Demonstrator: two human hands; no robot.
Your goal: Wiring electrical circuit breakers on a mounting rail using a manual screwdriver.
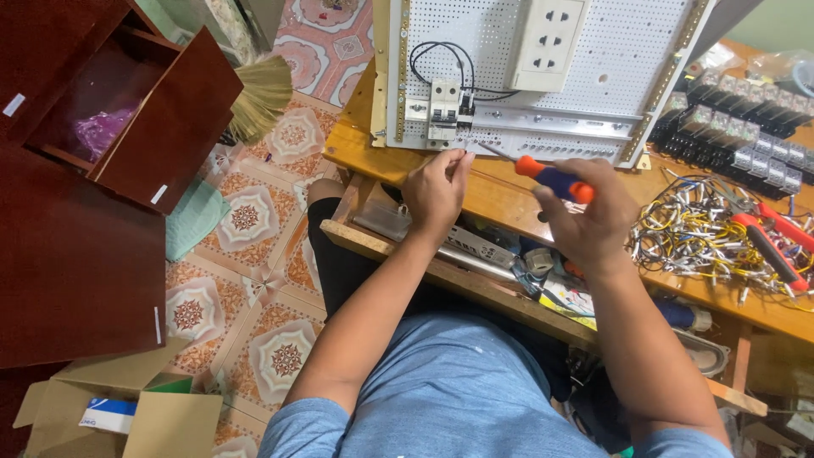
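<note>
While I look down from the head camera, my right hand (585,222) is clenched around a screwdriver (543,175) with an orange and blue handle, its thin metal shaft slanting up and left toward the lower edge of a white perforated mounting panel (627,51). My left hand (437,188) sits just beside the shaft tip, fingers (462,161) pinched together against the panel's bottom rail; whether they grip a small screw or only press the rail, I cannot tell. Directly above that hand a white circuit breaker (444,110) is clipped on a metal rail, with black wires (441,59) looping up from it toward a white socket outlet block (549,34) mounted higher on the panel. The panel lies on a wooden workbench (356,140), whose open drawer (475,254) under my forearms is crowded with small parts. To my right, a tangle of yellow and white wire offcuts (695,229) lies on the bench, with red-handled pliers (767,246) resting on it and rows of dark relays (746,119) behind. On the patterned tile floor (254,280) to my left stand a dark red cabinet (102,170), a broom head (259,93) and an open cardboard box (127,407).
</note>
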